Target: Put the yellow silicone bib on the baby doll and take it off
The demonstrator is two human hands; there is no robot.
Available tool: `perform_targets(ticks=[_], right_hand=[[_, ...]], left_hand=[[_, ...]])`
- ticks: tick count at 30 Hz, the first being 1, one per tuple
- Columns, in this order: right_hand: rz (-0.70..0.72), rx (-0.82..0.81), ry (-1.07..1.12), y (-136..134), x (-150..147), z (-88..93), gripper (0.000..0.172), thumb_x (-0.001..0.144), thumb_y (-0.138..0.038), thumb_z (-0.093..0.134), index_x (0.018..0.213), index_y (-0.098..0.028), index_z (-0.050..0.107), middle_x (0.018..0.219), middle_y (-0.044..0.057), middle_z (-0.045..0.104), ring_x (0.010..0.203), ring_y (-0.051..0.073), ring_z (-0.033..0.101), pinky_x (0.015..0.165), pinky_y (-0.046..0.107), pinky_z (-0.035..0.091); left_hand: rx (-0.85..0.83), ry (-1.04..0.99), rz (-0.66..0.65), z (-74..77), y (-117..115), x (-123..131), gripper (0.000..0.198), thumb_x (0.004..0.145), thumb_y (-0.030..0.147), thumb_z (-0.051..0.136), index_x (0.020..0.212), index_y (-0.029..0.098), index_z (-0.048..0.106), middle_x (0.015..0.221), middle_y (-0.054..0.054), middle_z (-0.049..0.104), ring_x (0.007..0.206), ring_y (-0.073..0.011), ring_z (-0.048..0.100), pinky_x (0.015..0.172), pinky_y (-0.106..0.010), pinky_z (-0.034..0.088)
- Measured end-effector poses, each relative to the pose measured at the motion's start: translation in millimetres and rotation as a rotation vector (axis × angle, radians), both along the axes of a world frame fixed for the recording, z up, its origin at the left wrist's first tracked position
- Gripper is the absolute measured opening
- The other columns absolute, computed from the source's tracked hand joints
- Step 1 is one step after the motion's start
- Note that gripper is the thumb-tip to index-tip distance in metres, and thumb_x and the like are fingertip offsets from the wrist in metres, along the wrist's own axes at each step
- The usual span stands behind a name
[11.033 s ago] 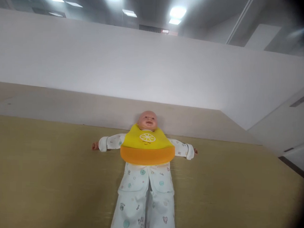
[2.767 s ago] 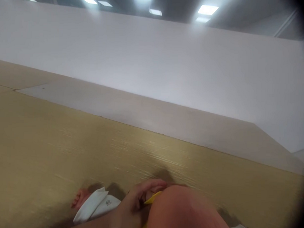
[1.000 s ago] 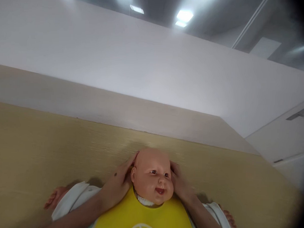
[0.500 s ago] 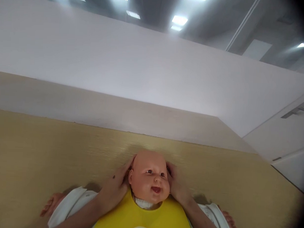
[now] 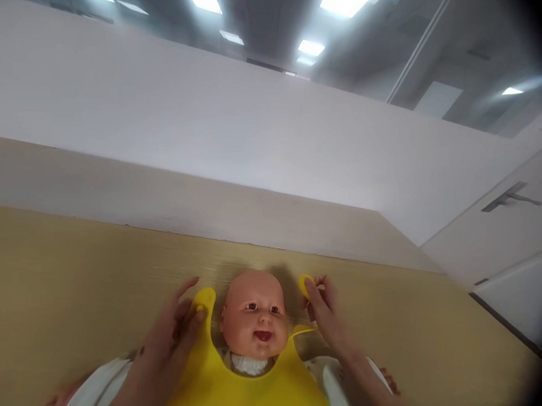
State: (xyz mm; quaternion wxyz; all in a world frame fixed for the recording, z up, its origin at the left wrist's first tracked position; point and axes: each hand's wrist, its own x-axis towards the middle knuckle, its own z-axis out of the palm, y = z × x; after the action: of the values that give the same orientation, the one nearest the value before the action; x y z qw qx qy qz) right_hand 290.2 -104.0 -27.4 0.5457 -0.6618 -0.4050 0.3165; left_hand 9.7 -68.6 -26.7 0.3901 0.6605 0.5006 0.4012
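Note:
A baby doll [image 5: 253, 315] lies face up with its head toward the wall, dressed in white sleeves. Across its chest spreads a yellow bib [image 5: 251, 392] with a white printed mark at the bottom of the view. My left hand [image 5: 172, 336] pinches one neck strap of the bib, left of the doll's head, where a small round knob shows under the thumb. On the other side, my right hand [image 5: 323, 302] grips the tip of the opposite strap, raised beside the head. The strap ends are apart, and the neck opening lies loose round the doll's chin.
The doll rests on a yellowish wood-grain surface [image 5: 94, 280]. Behind it runs a low pale ledge [image 5: 186, 194] below a white wall [image 5: 256, 125], with glass above. A door handle [image 5: 506, 196] shows at the right.
Both hands have moved from behind the doll's head out to its sides, drawing the bib's straps apart and into view. The camera view has shifted slightly.

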Motion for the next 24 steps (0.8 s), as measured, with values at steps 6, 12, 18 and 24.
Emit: perform_targets(ticks=[6,12,18,24], right_hand=[[0.059,0.207,0.075,-27,6,52.6,0.036,0.08,-0.046,0.067,0.073,-0.019,0.044,0.063,-0.006,0.038,0.055,0.006,0.034,0.049,0.017,0.03],[0.396,0.394,-0.004,-46,-15,97.0,0.022,0.076,-0.028,0.074,0.089,-0.024,0.058,0.086,-0.002,0.056,0.078,0.009,0.054,0.067,0.017,0.045],[0.628,0.373,-0.237,-50,-53,116.8,0.001,0.087,-0.024,0.061,0.087,-0.024,0.061,0.086,-0.001,0.062,0.08,0.009,0.058,0.072,0.018,0.045],[0.541,0.269,-0.4,-59,-51,118.3,0.022,0.089,-0.028,0.057,0.111,-0.032,0.059,0.097,-0.003,0.062,0.083,0.01,0.054,0.075,0.019,0.045]], left_hand=[[-0.089,-0.205,-0.095,35.2,-6,5,0.05,0.08,0.044,0.064,0.125,0.026,0.053,0.084,-0.001,0.069,0.083,-0.0182,0.064,0.07,-0.023,0.053],[-0.009,-0.135,-0.228,69.6,-11,18,0.027,0.082,0.038,0.063,0.106,0.029,0.072,0.103,-0.002,0.074,0.093,-0.0242,0.068,0.078,-0.028,0.056],[0.191,-0.264,-0.489,87.6,-24,31,0.027,0.088,0.027,0.056,0.112,0.036,0.067,0.117,0.001,0.069,0.093,-0.0194,0.069,0.08,-0.028,0.055],[0.272,-0.132,-0.524,84.1,-29,26,0.032,0.09,0.025,0.052,0.119,0.035,0.061,0.128,0.001,0.062,0.106,-0.0197,0.064,0.091,-0.029,0.051]])
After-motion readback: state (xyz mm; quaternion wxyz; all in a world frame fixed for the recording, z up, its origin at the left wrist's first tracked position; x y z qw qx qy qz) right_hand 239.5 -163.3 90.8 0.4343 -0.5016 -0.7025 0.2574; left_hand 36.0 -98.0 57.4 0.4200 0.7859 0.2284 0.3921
